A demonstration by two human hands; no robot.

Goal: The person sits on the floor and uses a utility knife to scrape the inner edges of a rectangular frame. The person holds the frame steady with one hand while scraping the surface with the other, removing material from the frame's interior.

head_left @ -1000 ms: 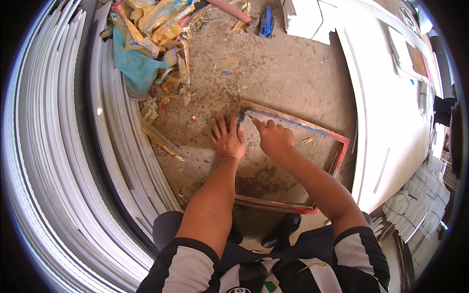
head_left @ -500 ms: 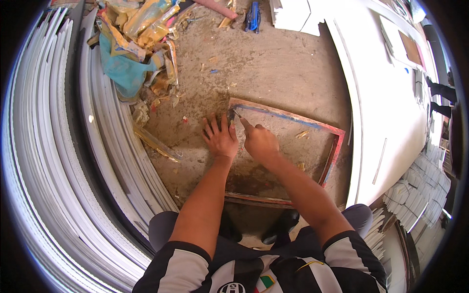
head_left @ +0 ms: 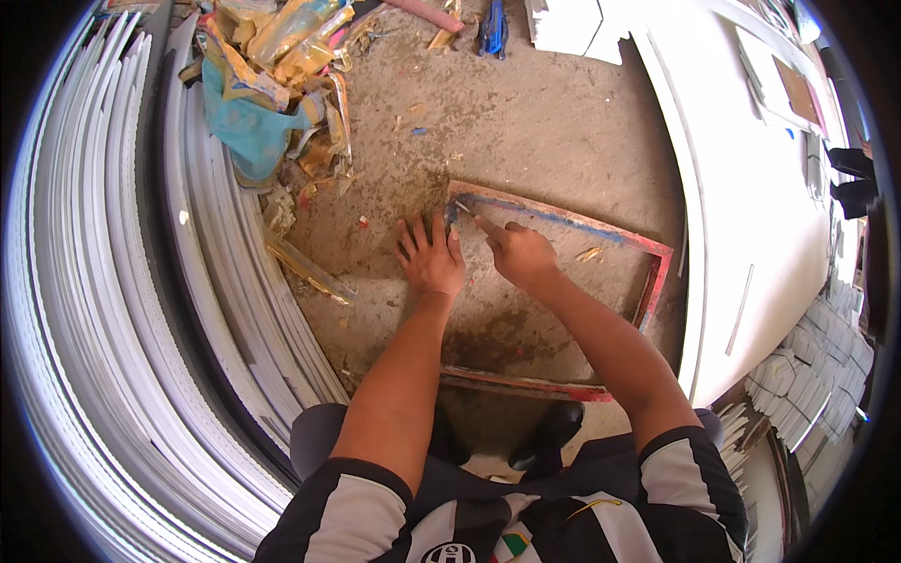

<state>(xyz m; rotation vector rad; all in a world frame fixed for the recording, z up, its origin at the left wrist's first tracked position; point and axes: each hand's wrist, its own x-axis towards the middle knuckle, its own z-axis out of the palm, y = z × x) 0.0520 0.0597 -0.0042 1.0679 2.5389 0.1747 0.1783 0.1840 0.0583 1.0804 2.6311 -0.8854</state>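
Observation:
A rectangular frame (head_left: pixel 571 222) with worn red paint and blue patches lies on the concrete floor in front of me. My left hand (head_left: pixel 435 260) is flat with its fingers spread, pressing down over the frame's left side just below the far left corner. In my closed right hand (head_left: pixel 523 255) is a slim tool with a thin metal blade (head_left: pixel 464 207). Its tip meets the inner edge of that far left corner. The handle is mostly hidden by my fingers, so its exact kind does not show.
Long white sheets (head_left: pixel 239 281) are stacked along the left. Crumpled plastic and a teal cloth (head_left: pixel 246 122) lie at the far left, a blue-handled tool (head_left: pixel 493 30) at the far edge. A large white board (head_left: pixel 741 225) borders the right, beside bundled white strips (head_left: pixel 793 375).
My right hand has drawn slightly right and nearer, its blade still at the corner. The whole view has shifted a little. My left hand keeps its place on the frame.

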